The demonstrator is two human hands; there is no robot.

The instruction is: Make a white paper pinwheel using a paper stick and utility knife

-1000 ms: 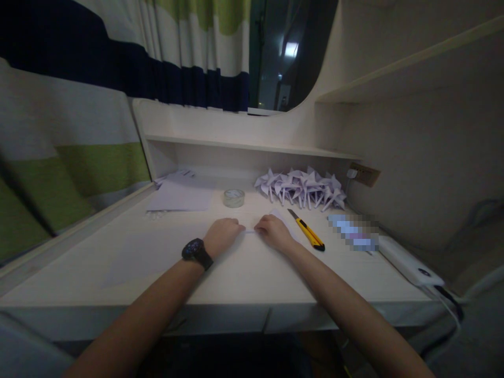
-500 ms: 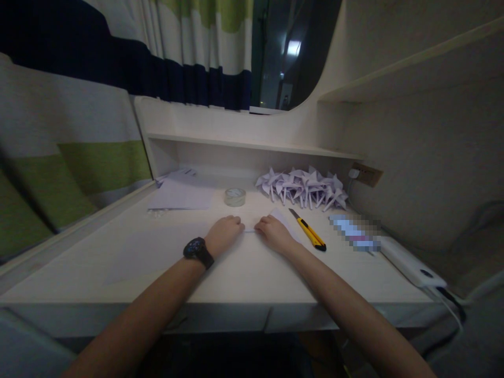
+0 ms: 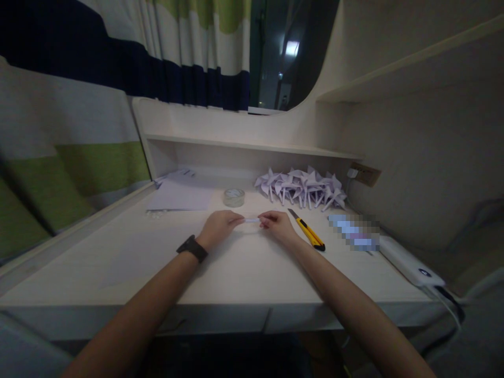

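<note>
We hold a thin rolled strip of white paper between our two hands, just above the desk, near its middle and a little toward the far side. Our left hand pinches the strip's left end with the fingertips closed on it, and our right hand pinches the right end in the same way, fingers curled in and shut around the paper. The strip lies level between them, running left to right. A dark wristwatch sits on our left wrist.

Just right of our right hand lies a yellow utility knife, pointing away to the far left. Beyond the strip, a roll of clear tape rests flat on the desk. To the far right of it, a heap of folded white paper pinwheels is piled against the back wall. On the far left lie loose sheets of paper. At the right edge sits a white power bank with a cable. A striped curtain hangs along the left side.
</note>
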